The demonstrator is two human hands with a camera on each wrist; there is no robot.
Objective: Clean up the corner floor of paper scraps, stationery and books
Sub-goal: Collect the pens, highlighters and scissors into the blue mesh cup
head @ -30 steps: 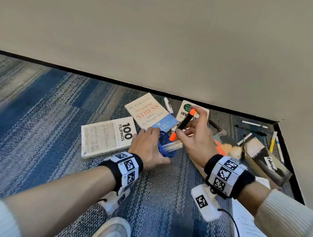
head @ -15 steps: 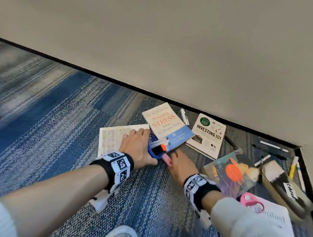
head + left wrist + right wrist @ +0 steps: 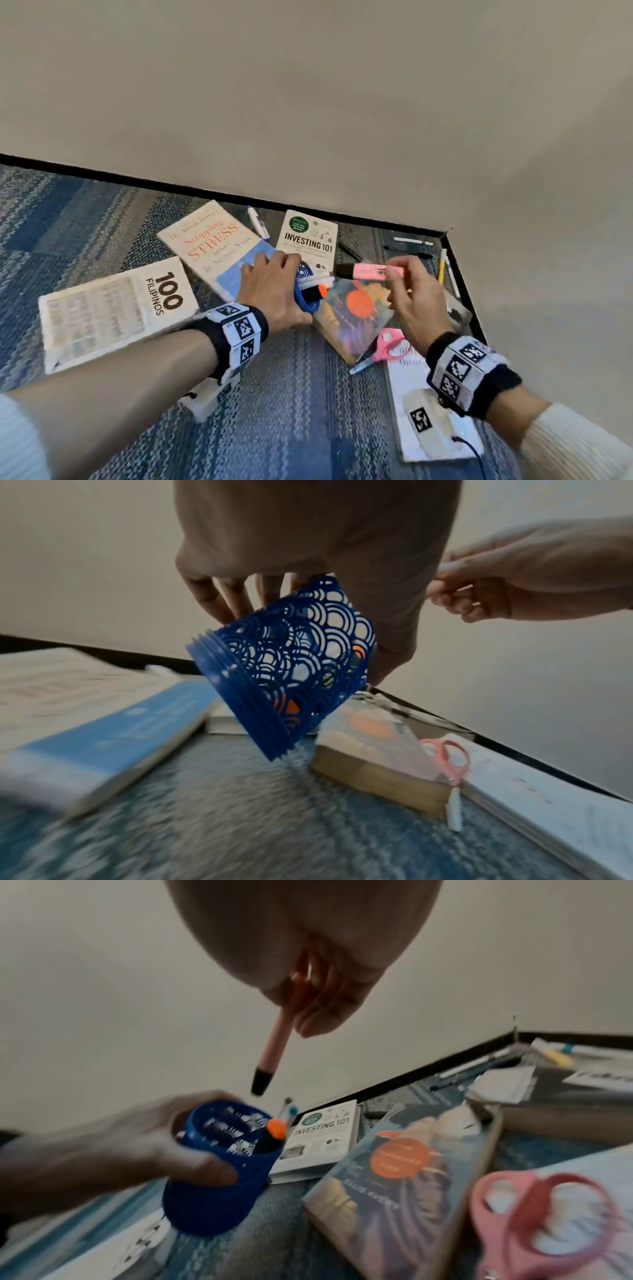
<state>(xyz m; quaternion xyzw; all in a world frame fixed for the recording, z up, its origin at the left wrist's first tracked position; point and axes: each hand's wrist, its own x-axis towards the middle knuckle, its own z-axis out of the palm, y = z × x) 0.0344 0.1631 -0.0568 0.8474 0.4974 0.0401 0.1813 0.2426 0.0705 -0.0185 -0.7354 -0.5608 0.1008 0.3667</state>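
My left hand [image 3: 274, 291] grips a blue lattice pen cup [image 3: 284, 666] tilted above the carpet; an orange-capped marker [image 3: 274, 1133] and white pens stick out of the cup [image 3: 219, 1175]. My right hand [image 3: 411, 294] pinches a pink highlighter [image 3: 368, 271], its black tip pointing at the cup mouth from just to the right; the highlighter [image 3: 274, 1047] hangs above the cup. Books lie around: "100 Filipinos" [image 3: 113, 308], "Stopping Stress" [image 3: 212, 246], "Investing 101" [image 3: 308, 240] and one with an orange circle [image 3: 356, 308].
Pink scissors [image 3: 383, 346] lie across a white book [image 3: 421, 411] at the right. Several pens [image 3: 411, 241] and a white marker [image 3: 257, 222] lie along the black baseboard, near the wall corner [image 3: 448, 233]. Striped blue carpet [image 3: 291, 411] spreads toward me.
My right hand dropped the orange marker into the cup, reached down to the floor, and now has come up holding the pink highlighter beside the cup. The head view shifted.
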